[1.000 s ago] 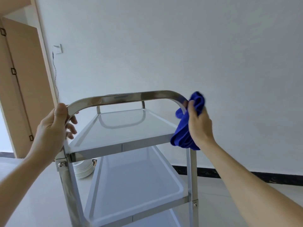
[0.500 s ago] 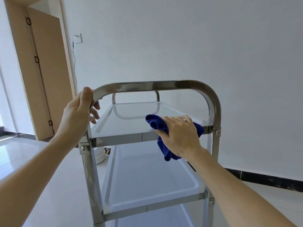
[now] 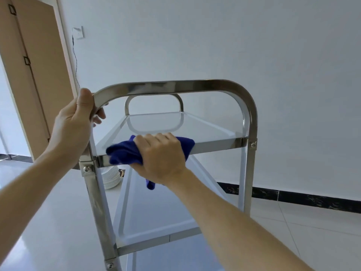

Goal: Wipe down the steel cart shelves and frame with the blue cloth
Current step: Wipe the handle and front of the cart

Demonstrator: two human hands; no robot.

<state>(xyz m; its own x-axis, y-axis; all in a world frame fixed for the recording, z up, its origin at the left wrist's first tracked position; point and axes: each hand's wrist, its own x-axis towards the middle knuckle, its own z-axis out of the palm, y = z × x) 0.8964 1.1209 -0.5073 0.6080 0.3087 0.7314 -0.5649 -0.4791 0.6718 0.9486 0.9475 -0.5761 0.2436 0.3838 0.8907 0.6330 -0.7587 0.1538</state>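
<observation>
The steel cart stands in front of me with a curved handle bar on top and shelves below. My left hand grips the left bend of the handle bar. The blue cloth is bunched on the near front rim of the top shelf, and my right hand holds it there with fingers curled over it. A tail of the cloth hangs down under my wrist. The middle shelf shows below.
A stack of white plates sits on the floor behind the cart's left post. A wooden door is at the left. A white wall with a dark skirting runs behind, and pale floor tiles lie to the right.
My right hand has carried the cloth from the handle's right bend down to the top shelf's front rim and slid it leftward along it. The left hand kept its hold.
</observation>
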